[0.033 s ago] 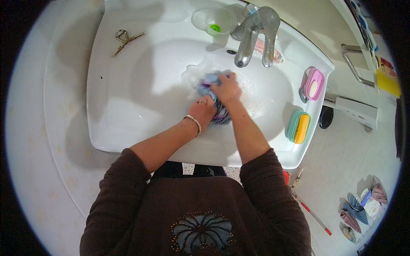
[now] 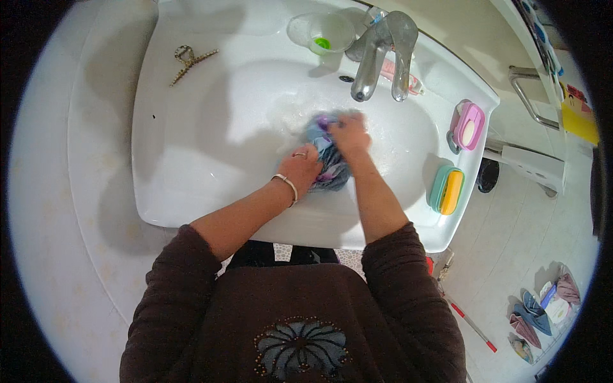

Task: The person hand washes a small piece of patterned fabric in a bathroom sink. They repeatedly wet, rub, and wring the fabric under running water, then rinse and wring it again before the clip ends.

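A wet, bunched cloth [image 2: 329, 167] in blue, grey and purple lies in the basin of the white sink [image 2: 185, 172], with suds around its far side. My left hand [image 2: 301, 167], with a ring and a bracelet at the wrist, is closed on the near left part of the cloth. Farther up and to the right, my right hand [image 2: 351, 137] grips the cloth's far end; its fingertips are smeared by motion. Both hands press the cloth low in the basin.
Behind the basin stand a metal faucet [image 2: 377, 60], a clear cup [image 2: 332, 32] with something green in it, and a pink tube [image 2: 408, 80]. A pink soap dish [image 2: 470, 124] and a teal dish with an orange bar [image 2: 452, 191] line the right rim. A hair claw [image 2: 186, 60] lies far left.
My right hand has shifted slightly right and toward me, away from my left hand. More of the cloth shows between them, and the suds look more spread out.
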`<state>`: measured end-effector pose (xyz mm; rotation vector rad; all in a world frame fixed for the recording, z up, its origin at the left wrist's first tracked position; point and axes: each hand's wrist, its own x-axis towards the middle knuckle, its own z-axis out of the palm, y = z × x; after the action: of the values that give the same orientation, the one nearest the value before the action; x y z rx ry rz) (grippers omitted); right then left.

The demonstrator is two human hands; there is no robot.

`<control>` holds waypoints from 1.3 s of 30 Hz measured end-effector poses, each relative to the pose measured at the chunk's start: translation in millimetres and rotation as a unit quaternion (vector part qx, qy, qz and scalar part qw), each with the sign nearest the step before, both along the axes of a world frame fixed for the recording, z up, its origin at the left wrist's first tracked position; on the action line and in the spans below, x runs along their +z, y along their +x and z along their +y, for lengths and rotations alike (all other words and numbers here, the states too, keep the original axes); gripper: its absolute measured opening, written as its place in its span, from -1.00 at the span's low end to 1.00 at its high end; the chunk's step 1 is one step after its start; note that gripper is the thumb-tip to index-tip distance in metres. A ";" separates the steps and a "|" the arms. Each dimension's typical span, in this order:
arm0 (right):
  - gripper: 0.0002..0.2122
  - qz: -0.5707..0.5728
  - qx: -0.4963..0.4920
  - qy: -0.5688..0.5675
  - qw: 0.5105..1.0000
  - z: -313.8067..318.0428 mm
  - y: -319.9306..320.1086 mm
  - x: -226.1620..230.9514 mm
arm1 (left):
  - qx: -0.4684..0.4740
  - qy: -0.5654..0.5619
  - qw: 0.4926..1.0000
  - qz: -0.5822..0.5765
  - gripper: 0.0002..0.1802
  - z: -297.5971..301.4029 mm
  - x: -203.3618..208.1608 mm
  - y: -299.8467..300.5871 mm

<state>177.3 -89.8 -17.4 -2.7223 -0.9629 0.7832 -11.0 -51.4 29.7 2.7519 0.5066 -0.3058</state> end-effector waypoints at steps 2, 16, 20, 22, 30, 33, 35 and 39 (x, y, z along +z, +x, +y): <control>-0.65 0.019 0.010 0.034 0.999 -13.3 9.5 -11.2 | 0.045 -0.040 0.998 -0.010 -0.74 8.1 2.3 -15.1; -0.84 0.045 0.192 0.092 0.976 -26.8 -85.3 18.3 | 0.174 -0.176 0.959 0.139 -0.55 36.2 -18.3 12.7; -0.76 0.110 0.148 0.094 0.978 -6.1 -68.4 2.3 | 0.218 -0.198 0.946 0.134 -0.73 37.1 -45.0 9.8; -0.76 0.075 0.118 0.079 0.987 18.6 -53.7 -0.7 | 0.215 -0.212 0.938 0.171 -0.71 41.3 -32.5 19.1; -0.73 -0.139 0.165 0.050 0.975 33.8 13.0 2.0 | 0.062 -0.130 0.981 0.132 -0.46 6.7 12.0 -0.1; -0.65 -0.106 0.156 0.081 0.979 3.1 35.2 26.7 | 0.060 -0.159 0.978 0.122 -0.26 10.7 32.0 -3.0; -0.66 -0.042 0.237 0.114 0.964 -40.2 31.2 -5.0 | 0.113 -0.187 0.970 0.105 -0.35 12.7 31.2 1.3; -0.76 0.234 0.286 0.221 0.903 -74.5 -28.5 63.2 | 0.177 -0.195 0.954 0.140 -0.59 29.4 -16.5 -4.9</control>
<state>148.8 -164.2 45.8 -1.7518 -1.5898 1.0742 -15.9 -22.0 13.2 2.1954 0.8908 -0.6331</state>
